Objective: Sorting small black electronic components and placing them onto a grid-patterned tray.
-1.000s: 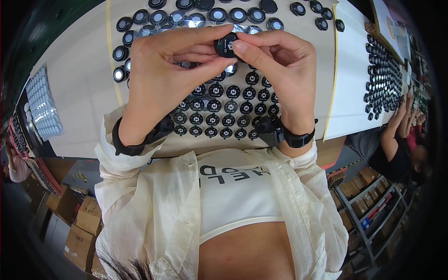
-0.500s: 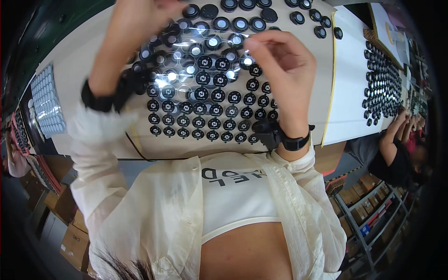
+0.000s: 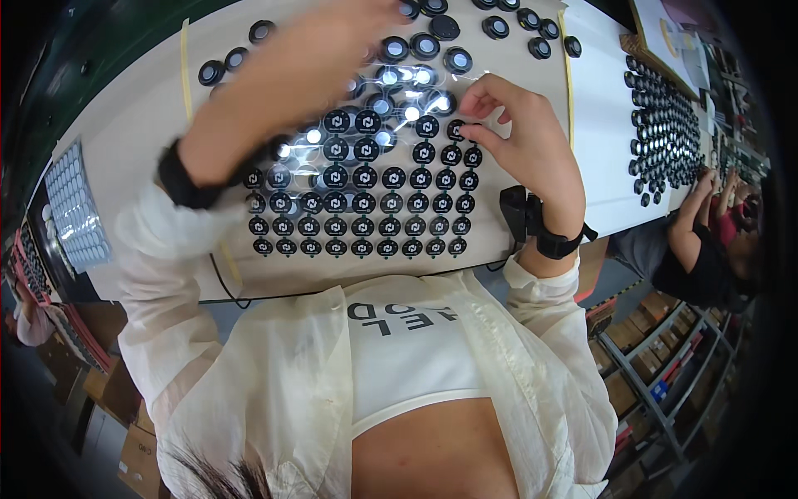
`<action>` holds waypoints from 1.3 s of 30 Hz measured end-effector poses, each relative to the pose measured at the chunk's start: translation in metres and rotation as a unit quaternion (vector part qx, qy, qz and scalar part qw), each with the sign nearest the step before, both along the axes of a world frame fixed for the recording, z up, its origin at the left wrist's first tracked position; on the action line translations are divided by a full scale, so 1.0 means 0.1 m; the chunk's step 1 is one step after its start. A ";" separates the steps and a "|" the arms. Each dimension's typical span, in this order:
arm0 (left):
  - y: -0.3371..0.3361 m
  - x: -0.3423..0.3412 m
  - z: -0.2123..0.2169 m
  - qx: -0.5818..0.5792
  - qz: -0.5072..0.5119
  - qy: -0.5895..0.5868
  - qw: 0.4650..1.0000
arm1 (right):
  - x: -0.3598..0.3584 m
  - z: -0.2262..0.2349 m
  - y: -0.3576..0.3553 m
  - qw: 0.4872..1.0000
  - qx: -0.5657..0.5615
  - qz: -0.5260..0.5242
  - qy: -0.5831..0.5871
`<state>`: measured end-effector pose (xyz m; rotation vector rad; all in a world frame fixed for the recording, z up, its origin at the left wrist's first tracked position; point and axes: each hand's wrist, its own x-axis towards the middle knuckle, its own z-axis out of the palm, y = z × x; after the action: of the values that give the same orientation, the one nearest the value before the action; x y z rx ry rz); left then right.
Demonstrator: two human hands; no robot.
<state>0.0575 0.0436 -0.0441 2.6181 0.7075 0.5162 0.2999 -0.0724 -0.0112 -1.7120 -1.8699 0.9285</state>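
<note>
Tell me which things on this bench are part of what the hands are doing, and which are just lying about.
In use: right hand, left hand, grid of black round discs, loose round caps.
Lying about: tray of white discs, co-worker's discs.

Bright overhead glare, blurred hand (image 3: 332,50), fisheye edges

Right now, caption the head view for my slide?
Right hand pinches a black round disc at the grid's edge on the white table; left hand reaches toward far loose discs.
</note>
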 end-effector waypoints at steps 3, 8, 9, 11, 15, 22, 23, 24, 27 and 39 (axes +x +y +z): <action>-0.55 0.21 -0.03 -0.030 -0.083 -0.022 0.996 | -0.01 0.02 0.06 0.998 -0.045 0.036 -0.025; -0.71 0.16 -0.14 -0.032 -0.056 0.011 0.998 | -0.05 0.01 0.11 0.997 -0.067 0.028 -0.024; -0.72 0.16 -0.15 -0.033 -0.055 0.011 0.998 | -0.04 0.02 0.12 0.997 -0.073 0.036 -0.012; -0.75 0.17 -0.15 -0.011 -0.049 0.016 0.999 | -0.05 0.04 0.11 0.996 -0.079 0.043 -0.002; -0.79 0.14 -0.19 -0.003 -0.038 0.025 0.999 | -0.13 0.18 -0.05 0.993 -0.003 0.098 -0.070; -0.79 0.14 -0.17 0.026 -0.038 0.035 0.998 | -0.18 0.82 -0.29 0.981 0.168 -0.093 0.015; -0.79 0.13 -0.16 0.031 -0.040 0.036 0.998 | -0.08 0.83 -0.28 0.981 0.176 -0.071 0.028; -0.75 0.14 -0.13 0.035 -0.039 0.036 0.998 | -0.07 0.82 -0.26 0.980 0.152 -0.088 0.090; -0.62 0.16 0.01 -0.069 -0.067 -0.019 0.995 | -0.03 0.67 -0.22 0.984 0.090 -0.082 0.133; 0.31 -0.12 0.10 -0.002 0.048 0.090 0.995 | -0.40 0.16 0.07 0.962 0.030 -0.061 0.266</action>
<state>0.0453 0.0743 -0.0342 2.6597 0.8923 0.3062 0.2603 -0.0649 0.0046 -1.3492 -1.4067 1.1324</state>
